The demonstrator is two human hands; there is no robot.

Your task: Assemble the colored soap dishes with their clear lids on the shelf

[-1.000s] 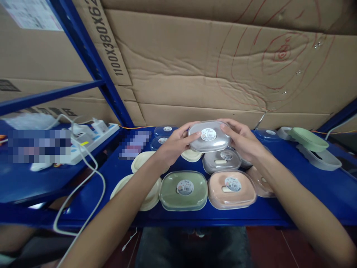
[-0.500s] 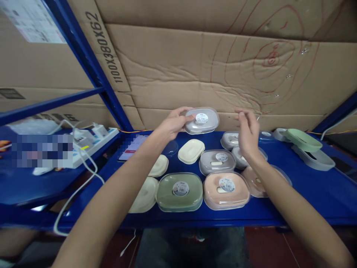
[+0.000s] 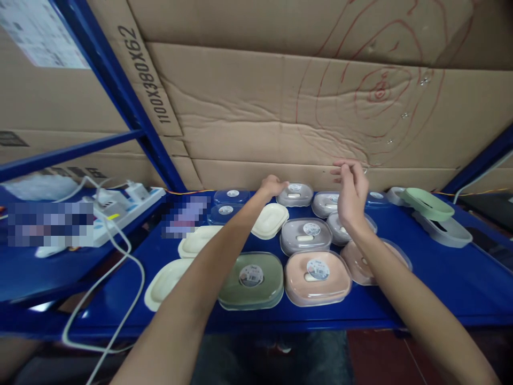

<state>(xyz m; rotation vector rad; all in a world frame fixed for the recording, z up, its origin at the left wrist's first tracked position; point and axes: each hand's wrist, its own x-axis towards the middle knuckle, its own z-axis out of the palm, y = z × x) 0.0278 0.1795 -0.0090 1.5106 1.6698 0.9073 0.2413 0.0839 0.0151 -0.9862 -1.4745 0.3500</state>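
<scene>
At the back of the blue shelf, my left hand point(image 3: 274, 185) grips the left end of a grey plastic box with a clear lid point(image 3: 296, 195) and a round label. The box rests upright on the shelf. My right hand point(image 3: 351, 191) is raised above other grey boxes, holding nothing, its fingers loosely apart. In front stand another grey lidded box point(image 3: 306, 236), a peach one point(image 3: 318, 278) and a green one point(image 3: 251, 280). Cream oval pieces point(image 3: 271, 220) lie beside my left forearm, which partly covers some of them.
Clear-lidded boxes point(image 3: 231, 197) sit at the back left near a phone point(image 3: 186, 216). A light green tray point(image 3: 428, 203) leans over a pale one point(image 3: 444, 230) at the right. A power strip point(image 3: 120, 219) with white cables lies left. Cardboard point(image 3: 240, 107) walls the back.
My left hand has lowered the grey box from mid-air onto the back of the shelf. My right hand stays raised in about the same pose. The view has shifted slightly.
</scene>
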